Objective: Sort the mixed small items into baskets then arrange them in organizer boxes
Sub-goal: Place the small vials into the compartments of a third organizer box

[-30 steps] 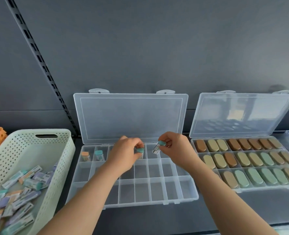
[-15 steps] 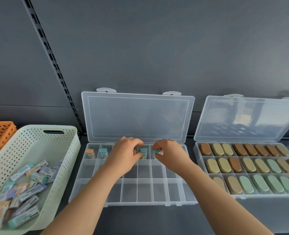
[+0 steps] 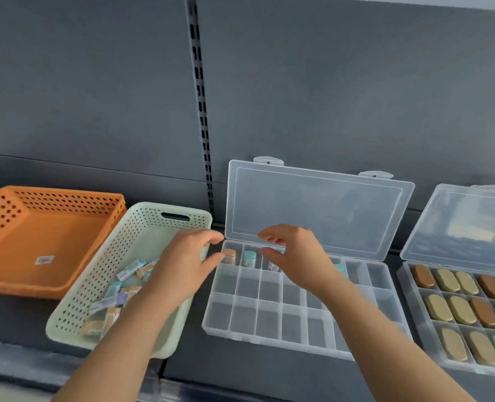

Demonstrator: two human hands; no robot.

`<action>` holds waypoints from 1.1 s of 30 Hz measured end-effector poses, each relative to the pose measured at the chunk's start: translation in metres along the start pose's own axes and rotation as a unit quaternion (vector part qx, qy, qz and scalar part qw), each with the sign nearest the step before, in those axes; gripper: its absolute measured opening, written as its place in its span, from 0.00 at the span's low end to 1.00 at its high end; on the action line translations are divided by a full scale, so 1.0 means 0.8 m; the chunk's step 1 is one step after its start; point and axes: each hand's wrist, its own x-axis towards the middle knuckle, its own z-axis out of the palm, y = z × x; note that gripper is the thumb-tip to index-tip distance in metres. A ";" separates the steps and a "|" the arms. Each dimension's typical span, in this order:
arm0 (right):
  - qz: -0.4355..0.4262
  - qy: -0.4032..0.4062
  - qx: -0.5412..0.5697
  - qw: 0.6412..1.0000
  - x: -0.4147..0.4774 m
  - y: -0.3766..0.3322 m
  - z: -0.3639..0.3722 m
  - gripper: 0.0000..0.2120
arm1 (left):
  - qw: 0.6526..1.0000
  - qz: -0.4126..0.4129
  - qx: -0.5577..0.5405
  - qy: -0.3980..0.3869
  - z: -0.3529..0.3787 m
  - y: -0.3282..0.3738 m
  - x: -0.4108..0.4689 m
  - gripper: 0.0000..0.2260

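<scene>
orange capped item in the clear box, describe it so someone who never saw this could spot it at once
Start at the clear organizer box with the raised lid, right beside the pale green basket. In its back row, nearest the lid, take the far-left compartment: the orange-capped item stands there. The teal-capped item next to it on the right differs by cap colour.

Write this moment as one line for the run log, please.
phase: arranging | left grip: open, empty, over green basket edge | right grip: open, empty, above clear organizer back row | small items: standing in back row
</scene>
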 end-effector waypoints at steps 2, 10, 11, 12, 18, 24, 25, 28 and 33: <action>-0.011 -0.024 0.022 0.999 0.014 -0.028 0.023 0.13 | 0.999 -0.028 0.015 -0.024 -0.028 -0.039 -0.006 0.16; -0.037 -0.095 -0.005 0.995 0.063 -0.097 0.089 0.13 | 0.972 -0.044 0.048 -0.227 -0.035 -0.134 -0.005 0.15; -0.036 -0.106 -0.017 0.994 0.069 -0.100 0.094 0.13 | 0.973 -0.031 0.042 -0.225 -0.034 -0.139 -0.005 0.12; -0.035 -0.119 -0.034 0.992 0.075 -0.104 0.098 0.13 | 0.975 -0.024 0.037 -0.218 -0.035 -0.143 -0.004 0.10; -0.052 -0.237 -0.152 0.958 0.120 -0.125 0.129 0.13 | 0.982 -0.032 -0.037 -0.182 -0.055 -0.168 -0.017 0.06; -0.055 -0.353 -0.273 0.893 0.151 -0.130 0.157 0.14 | 0.982 -0.051 -0.108 -0.149 -0.080 -0.181 -0.028 0.02; -0.052 -0.364 -0.276 0.888 0.155 -0.131 0.158 0.14 | 0.978 -0.063 -0.139 -0.142 -0.084 -0.182 -0.029 0.03; -0.045 -0.391 -0.285 0.874 0.164 -0.130 0.160 0.14 | 0.957 -0.116 -0.236 -0.124 -0.091 -0.183 -0.034 0.04; -0.051 -0.377 -0.237 0.894 0.163 -0.121 0.160 0.08 | 0.942 -0.156 -0.288 -0.068 -0.096 -0.181 -0.039 0.05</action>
